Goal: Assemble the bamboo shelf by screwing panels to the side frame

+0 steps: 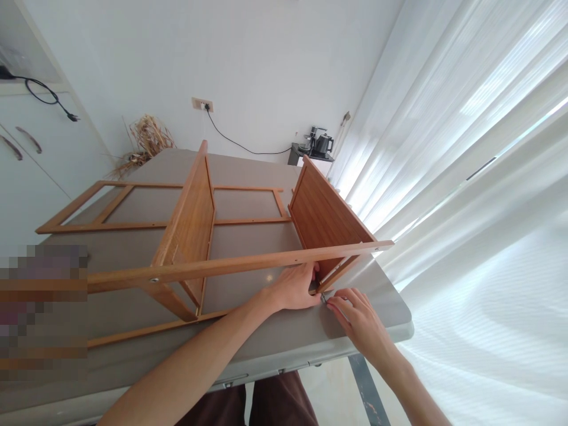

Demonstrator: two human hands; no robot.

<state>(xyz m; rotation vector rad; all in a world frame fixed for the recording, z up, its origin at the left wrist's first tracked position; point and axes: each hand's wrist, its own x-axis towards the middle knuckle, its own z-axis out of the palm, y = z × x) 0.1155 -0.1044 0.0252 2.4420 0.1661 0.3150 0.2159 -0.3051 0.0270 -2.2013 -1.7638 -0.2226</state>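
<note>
A partly assembled wooden shelf frame lies on the table, with an upright middle panel (207, 216), an end panel (331, 201) and a long front rail (248, 264). My left hand (296, 287) reaches under that rail, its fingers closed around the lower corner of the frame beside the end panel. Just to the right, my right hand (360, 313) pinches a small thin metal piece (323, 298) against this corner. Whether it is a hex key or a screw is too small to tell. A flat rail (133, 335) lies along the table's near side.
The grey table (261, 296) has its rounded corner at the right. Beyond the frame, a kettle (323, 144) stands on a small stand. Dried stalks (151, 139) are at the back left. White curtains (483, 154) hang along the right. A blurred patch hides the left edge.
</note>
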